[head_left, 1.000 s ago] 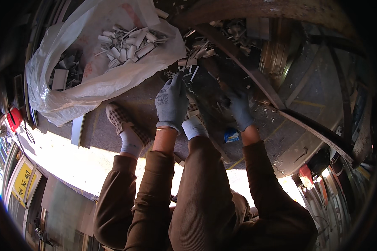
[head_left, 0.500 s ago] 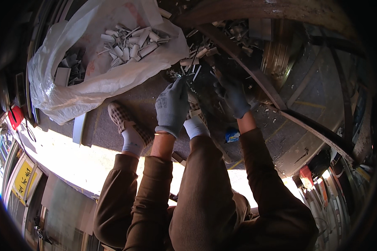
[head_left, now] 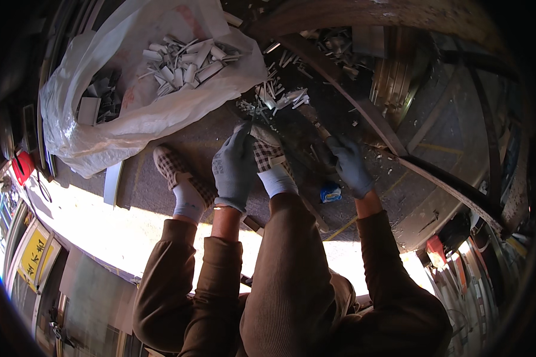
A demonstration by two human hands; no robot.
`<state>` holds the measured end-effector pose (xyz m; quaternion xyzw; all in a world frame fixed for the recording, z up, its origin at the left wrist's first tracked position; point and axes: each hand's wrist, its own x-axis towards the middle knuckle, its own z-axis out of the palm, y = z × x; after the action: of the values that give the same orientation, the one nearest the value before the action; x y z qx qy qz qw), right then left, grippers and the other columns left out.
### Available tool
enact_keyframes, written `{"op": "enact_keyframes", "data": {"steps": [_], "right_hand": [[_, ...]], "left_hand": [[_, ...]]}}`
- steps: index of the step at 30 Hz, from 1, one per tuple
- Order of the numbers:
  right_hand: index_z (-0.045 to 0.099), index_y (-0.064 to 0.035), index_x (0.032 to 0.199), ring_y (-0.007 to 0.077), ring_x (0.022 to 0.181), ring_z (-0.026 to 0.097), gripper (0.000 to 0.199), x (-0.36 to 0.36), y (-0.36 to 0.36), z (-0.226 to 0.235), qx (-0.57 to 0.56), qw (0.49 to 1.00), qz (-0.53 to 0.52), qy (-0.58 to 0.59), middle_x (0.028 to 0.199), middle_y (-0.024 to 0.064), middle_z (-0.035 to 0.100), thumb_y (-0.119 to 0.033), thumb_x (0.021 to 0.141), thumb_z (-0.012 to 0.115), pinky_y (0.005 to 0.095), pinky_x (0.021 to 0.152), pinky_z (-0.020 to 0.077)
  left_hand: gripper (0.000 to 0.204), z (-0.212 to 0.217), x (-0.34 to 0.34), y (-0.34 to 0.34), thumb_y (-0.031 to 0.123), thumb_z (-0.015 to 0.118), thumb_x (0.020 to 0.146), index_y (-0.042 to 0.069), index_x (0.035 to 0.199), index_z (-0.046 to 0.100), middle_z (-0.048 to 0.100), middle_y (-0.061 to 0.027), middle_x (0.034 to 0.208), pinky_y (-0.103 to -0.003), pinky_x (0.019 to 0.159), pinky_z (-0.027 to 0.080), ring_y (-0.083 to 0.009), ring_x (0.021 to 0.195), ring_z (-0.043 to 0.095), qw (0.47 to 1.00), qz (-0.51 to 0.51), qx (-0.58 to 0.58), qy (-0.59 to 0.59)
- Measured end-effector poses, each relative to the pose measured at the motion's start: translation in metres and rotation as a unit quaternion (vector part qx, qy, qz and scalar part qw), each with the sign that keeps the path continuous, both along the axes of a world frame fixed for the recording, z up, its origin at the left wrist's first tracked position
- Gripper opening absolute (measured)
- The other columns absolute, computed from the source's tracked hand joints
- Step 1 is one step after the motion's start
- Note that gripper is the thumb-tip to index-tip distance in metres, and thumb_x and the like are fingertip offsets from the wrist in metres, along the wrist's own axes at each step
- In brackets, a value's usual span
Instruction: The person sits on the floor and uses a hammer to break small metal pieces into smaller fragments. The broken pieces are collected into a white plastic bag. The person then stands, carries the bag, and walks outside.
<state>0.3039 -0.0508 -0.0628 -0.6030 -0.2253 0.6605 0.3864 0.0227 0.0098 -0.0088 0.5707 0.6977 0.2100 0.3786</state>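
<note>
My left hand (head_left: 234,163), in a grey work glove, is closed around a thin dark rod (head_left: 253,116) that points away from me toward the scraps. My right hand (head_left: 350,163), gloved alike, grips a slim tool with a light-coloured handle (head_left: 320,128). The tool's far end lies in shadow by the scraps, so its kind cannot be made out. Just beyond both hands, a small heap of white and silvery offcuts (head_left: 280,100) rests on the dark floor. A large white plastic sack (head_left: 143,128), holding cut profile pieces (head_left: 187,65), lies open at the far left.
A rusty metal bar (head_left: 363,98) slants across the floor on the right, with more offcuts (head_left: 339,50) behind it. A blue tape measure-like object (head_left: 330,192) lies near my right wrist. My checkered shoes (head_left: 175,166) stand between the sack and the heap.
Both hands have drawn back toward me, the right one also shifting rightward with its tool. Offcuts beyond the hands now lie differently, with several gathered in front of the tool.
</note>
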Motion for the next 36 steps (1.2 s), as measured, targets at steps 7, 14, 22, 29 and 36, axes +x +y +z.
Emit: {"op": "enact_keyframes", "data": {"steps": [7,14,22,29,36], "right_hand": [[0.061,-0.0020,0.108,0.0107,0.075,0.060,0.018,0.003,0.036,0.067,-0.051,0.994,0.046,0.088,0.108,0.0087,0.065,-0.003,0.093,0.051,0.0255,0.071,0.0493],[0.063,0.0014,0.111,0.0082,0.072,0.060,0.019,-0.072,0.106,0.135,0.064,0.995,0.037,0.059,0.099,0.0090,0.067,-0.007,0.096,0.055,0.0224,0.064,0.0474],[0.060,0.0051,0.123,0.0104,0.086,0.058,0.033,-0.062,0.085,0.105,0.089,0.994,-0.027,-0.053,0.098,0.0049,0.059,0.006,0.092,0.052,0.0236,0.068,0.0493],[0.058,0.0050,0.133,0.0109,0.083,0.060,0.035,-0.038,0.022,0.040,-0.014,0.984,0.077,-0.158,0.095,0.0045,0.061,0.001,0.098,0.056,0.0232,0.070,0.0483],[0.063,0.0022,0.124,0.0294,0.095,0.073,0.031,-0.077,0.036,0.011,0.106,0.921,0.173,-0.333,0.103,0.0268,0.071,-0.020,0.104,0.058,0.0380,0.080,0.0537]], "left_hand": [[0.029,-0.001,-0.005,-0.002,0.013,0.060,0.097,0.011,0.124,0.069,0.073,-0.0164,0.110,-0.042,0.082,0.057,-0.0361,0.096,0.071,1.000,0.004,0.002,-0.009],[0.031,0.001,-0.002,-0.004,0.007,0.063,0.094,0.006,0.124,0.071,0.074,-0.0188,0.111,-0.035,0.084,0.057,-0.0286,0.099,0.075,0.999,0.010,-0.049,0.003],[0.031,0.002,-0.002,-0.003,0.006,0.061,0.095,0.005,0.124,0.070,0.075,-0.0187,0.106,-0.034,0.082,0.057,-0.0264,0.096,0.076,1.000,0.008,-0.008,0.012],[0.031,-0.002,-0.008,0.007,0.015,0.059,0.098,0.010,0.128,0.068,0.072,-0.0192,0.113,-0.043,0.086,0.057,-0.0382,0.102,0.070,0.999,0.005,-0.019,0.031],[0.032,0.002,0.000,0.011,0.017,0.059,0.098,0.012,0.127,0.068,0.072,-0.0189,0.113,-0.044,0.085,0.056,-0.0384,0.101,0.070,0.998,0.023,-0.052,0.042]]}}
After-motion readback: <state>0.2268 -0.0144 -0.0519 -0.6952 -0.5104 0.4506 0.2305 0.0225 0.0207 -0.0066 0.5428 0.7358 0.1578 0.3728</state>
